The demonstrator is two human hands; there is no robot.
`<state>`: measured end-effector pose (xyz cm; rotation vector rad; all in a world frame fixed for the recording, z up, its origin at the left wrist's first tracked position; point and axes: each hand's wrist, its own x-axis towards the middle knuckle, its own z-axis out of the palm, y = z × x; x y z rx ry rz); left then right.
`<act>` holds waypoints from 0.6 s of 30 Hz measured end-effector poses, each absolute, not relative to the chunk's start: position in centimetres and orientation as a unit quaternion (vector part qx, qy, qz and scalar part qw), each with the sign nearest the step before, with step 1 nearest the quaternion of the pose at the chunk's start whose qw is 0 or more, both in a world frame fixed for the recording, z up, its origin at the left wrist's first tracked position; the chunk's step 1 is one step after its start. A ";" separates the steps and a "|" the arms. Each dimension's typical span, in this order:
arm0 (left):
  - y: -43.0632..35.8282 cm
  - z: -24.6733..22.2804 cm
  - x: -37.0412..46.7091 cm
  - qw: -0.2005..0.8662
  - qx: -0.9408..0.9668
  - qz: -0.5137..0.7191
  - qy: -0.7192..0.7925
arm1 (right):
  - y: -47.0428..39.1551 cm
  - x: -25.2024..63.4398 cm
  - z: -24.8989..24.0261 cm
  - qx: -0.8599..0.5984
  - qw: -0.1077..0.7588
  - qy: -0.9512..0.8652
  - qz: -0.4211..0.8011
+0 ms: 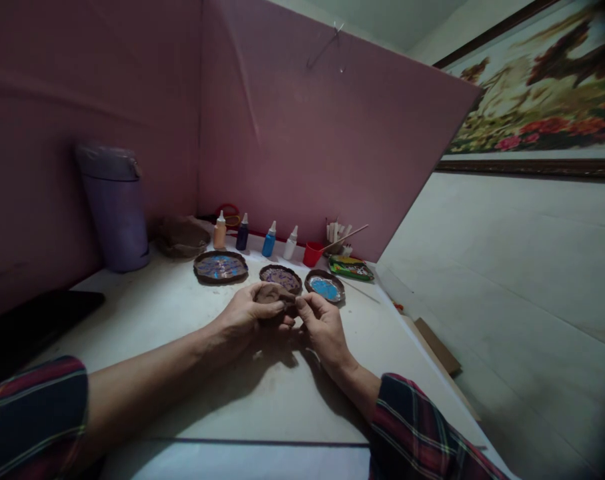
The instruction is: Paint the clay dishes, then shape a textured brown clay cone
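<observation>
Above the white table, my left hand (249,312) is closed around a lump of brown clay (271,293), thumb on its near side. My right hand (323,325) pinches the clay's right edge between thumb and fingertips. Just beyond my hands lie a small clay dish (281,276) with purple paint marks and another clay dish (325,288) with blue paint inside. Farther left is a larger clay dish (221,267) streaked with blue and purple. The underside of the held clay is hidden by my fingers.
Paint bottles in peach (219,232), dark purple (243,233), blue (269,241) and white (291,245) line the back. Right of them stand a red cup (313,254) with a brush and a green packet (351,268). A purple tumbler (115,210) and wrapped brown clay (181,237) are left.
</observation>
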<state>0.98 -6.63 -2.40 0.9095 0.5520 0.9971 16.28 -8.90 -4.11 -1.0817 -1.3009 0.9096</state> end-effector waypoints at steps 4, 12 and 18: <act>-6.9 -2.0 0.9 0.765 0.412 0.432 0.240 | -8.8 16.3 -3.8 -0.430 0.578 -0.523 0.455; -6.8 -2.5 0.9 0.762 0.446 0.414 0.220 | -9.1 16.2 -3.7 -0.420 0.551 -0.515 0.505; -7.1 -1.9 0.9 0.762 0.438 0.417 0.232 | -8.9 16.3 -4.0 -0.417 0.536 -0.521 0.517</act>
